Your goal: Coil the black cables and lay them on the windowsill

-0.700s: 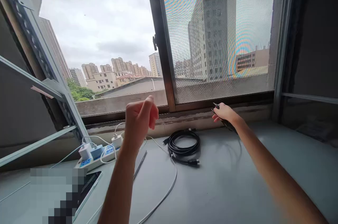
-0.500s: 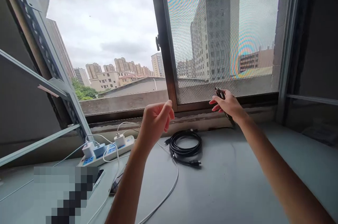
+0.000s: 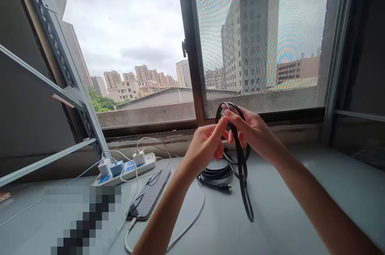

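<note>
A black cable point(image 3: 241, 162) hangs in loose loops above the table, its lowest bend dangling below my hands. My right hand point(image 3: 254, 130) is closed around the upper part of these loops. From the other side my left hand point(image 3: 207, 142) meets it, thumb and fingers pinched at the loop's left edge; the exact grip is partly hidden. Behind and below them lies a second coiled black cable point(image 3: 215, 173) on the table, partly covered by my left hand and the hanging loops. One of its plugs point(image 3: 224, 187) points right.
A phone point(image 3: 150, 195) lies left of my left forearm, joined to a white charging cable point(image 3: 192, 223). A power strip point(image 3: 126, 171) with several white plugs stands below the window point(image 3: 129, 46). Metal frame posts point(image 3: 72, 70) rise at the left.
My right hand has brought the black cable left and toward me, and its loops now hang down. My left hand has moved right to meet it, uncovering the phone.
</note>
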Tool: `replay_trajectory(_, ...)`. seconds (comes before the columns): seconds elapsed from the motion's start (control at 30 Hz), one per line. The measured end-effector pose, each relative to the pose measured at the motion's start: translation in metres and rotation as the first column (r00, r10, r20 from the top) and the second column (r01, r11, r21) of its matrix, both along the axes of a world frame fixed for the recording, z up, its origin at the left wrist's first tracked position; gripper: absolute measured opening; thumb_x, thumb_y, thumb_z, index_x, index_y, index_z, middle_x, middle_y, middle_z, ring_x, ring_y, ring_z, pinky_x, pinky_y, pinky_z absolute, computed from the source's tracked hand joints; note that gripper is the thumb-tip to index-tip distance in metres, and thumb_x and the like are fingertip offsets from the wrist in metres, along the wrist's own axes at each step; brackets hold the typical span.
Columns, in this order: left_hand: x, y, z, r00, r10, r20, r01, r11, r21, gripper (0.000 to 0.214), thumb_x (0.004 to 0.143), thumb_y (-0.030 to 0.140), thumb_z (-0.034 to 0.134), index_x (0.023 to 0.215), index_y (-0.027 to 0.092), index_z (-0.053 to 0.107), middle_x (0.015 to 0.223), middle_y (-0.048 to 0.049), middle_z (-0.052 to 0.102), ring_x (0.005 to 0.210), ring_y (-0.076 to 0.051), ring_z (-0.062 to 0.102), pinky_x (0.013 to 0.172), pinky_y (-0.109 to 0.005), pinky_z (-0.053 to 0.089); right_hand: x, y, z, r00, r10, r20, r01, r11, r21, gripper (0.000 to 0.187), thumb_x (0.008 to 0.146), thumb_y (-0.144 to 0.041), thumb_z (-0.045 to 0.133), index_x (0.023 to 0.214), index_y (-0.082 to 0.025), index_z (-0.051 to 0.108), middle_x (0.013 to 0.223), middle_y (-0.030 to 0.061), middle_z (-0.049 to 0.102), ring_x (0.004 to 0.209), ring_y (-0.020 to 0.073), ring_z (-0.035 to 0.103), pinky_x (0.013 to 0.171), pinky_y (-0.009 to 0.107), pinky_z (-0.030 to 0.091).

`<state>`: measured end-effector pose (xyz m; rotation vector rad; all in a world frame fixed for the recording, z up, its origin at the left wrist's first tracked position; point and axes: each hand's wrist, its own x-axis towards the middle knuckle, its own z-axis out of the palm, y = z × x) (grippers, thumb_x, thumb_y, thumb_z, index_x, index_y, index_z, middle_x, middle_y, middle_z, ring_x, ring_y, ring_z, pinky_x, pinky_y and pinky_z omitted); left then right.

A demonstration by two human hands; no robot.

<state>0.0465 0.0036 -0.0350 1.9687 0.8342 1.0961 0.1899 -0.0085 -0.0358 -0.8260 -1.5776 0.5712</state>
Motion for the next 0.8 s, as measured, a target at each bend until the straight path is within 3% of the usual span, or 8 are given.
replay_trajectory(0.13,0.002,0.002,0.001,0.997,0.024,0.07,-0.015,0.993,-0.12,0.061,0.081,0.067,0.036,0.053,0.015,0.052,0.041,-0.0011,0.05,0.033,-0.009,0.046,0.035,-0.02,0.032,-0.007,-0.009,-0.002,0.968,-0.112,0.226,0.087,0.989,0.118,0.032,0.089,-0.044,0.043,0.075,-0.019,0.055,0.067,-0.0021,0.052,0.048,0.0067,0.047,0.043,0.019,0.039)
replay_trajectory(0.3,0.0,0.003,0.003,0.999,0.006,0.044,0.006,0.967,-0.253,0.061,0.086,0.059,0.032,0.052,0.014,0.053,0.039,-0.0022,0.05,0.031,-0.01,0.047,0.035,-0.019,0.031,-0.008,-0.015,-0.001,0.843,-0.333,0.422,0.197,0.922,0.333,0.026,0.089,-0.029,0.043,0.074,-0.018,0.061,0.081,0.0006,0.057,0.062,0.0092,0.052,0.062,0.026,0.041)
replay_trajectory(0.5,-0.001,-0.007,0.008,0.997,-0.031,0.066,0.045,0.972,-0.23,0.056,0.086,0.053,0.039,0.047,0.014,0.05,0.037,-0.0005,0.047,0.031,-0.009,0.045,0.035,-0.019,0.029,-0.003,-0.018,-0.001,0.829,-0.328,0.453,0.134,0.903,0.407,0.024,0.088,-0.029,0.046,0.077,-0.017,0.064,0.083,0.0008,0.059,0.057,0.0072,0.048,0.055,0.023,0.037)
replay_trajectory(0.63,-0.001,-0.013,0.007,0.999,-0.025,0.022,0.029,0.981,-0.19,0.063,0.087,0.053,0.036,0.037,0.015,0.043,0.033,-0.0012,0.042,0.03,-0.007,0.041,0.037,-0.019,0.031,-0.002,-0.019,-0.002,0.843,-0.289,0.455,0.089,0.907,0.412,0.025,0.085,-0.026,0.048,0.069,-0.016,0.063,0.078,0.0001,0.057,0.055,0.0061,0.048,0.051,0.022,0.035)
replay_trajectory(0.8,0.002,-0.014,0.002,1.0,-0.018,-0.008,0.017,0.984,-0.179,0.061,0.084,0.057,0.039,0.041,0.015,0.048,0.034,-0.0012,0.045,0.03,-0.007,0.041,0.035,-0.018,0.029,0.0,-0.022,-0.001,0.839,-0.308,0.449,0.09,0.892,0.442,0.025,0.081,-0.023,0.05,0.059,-0.015,0.059,0.069,-0.0007,0.054,0.051,0.0054,0.046,0.05,0.022,0.034)
